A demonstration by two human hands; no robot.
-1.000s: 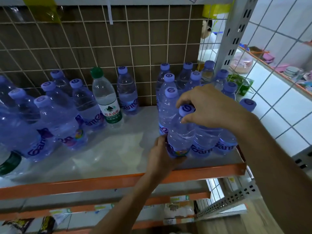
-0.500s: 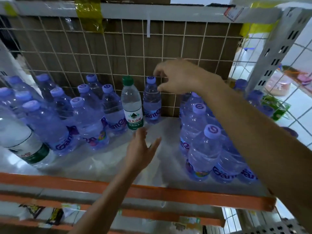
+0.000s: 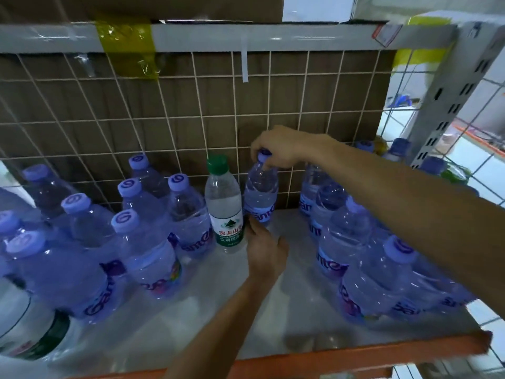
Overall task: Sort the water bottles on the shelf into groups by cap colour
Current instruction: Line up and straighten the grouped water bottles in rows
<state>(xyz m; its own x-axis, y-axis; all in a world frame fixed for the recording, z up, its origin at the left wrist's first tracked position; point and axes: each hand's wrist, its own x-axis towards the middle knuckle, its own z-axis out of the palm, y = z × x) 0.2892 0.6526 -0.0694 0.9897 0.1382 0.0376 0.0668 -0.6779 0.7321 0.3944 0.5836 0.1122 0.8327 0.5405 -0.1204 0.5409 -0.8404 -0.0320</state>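
A purple-capped bottle (image 3: 261,195) stands at the back middle of the shelf (image 3: 273,318), tilted a little. My right hand (image 3: 284,149) grips its cap and neck from above. My left hand (image 3: 266,248) is at that bottle's base, next to the green-capped bottle (image 3: 224,206), with its fingertips hidden behind the bottles. Several purple-capped bottles (image 3: 144,242) stand on the left. Another cluster of purple-capped bottles (image 3: 363,263) stands on the right under my right forearm.
A wire grid back panel (image 3: 191,119) with brown cardboard behind it closes the shelf's rear. A bottle with a green label (image 3: 32,324) lies at the lower left. The orange shelf lip (image 3: 341,359) runs along the front. A perforated upright post (image 3: 448,97) stands at right.
My right hand came down from above and took hold of the cap of the lone purple-capped bottle. My left hand moved forward to that bottle's base. The view shifted closer.
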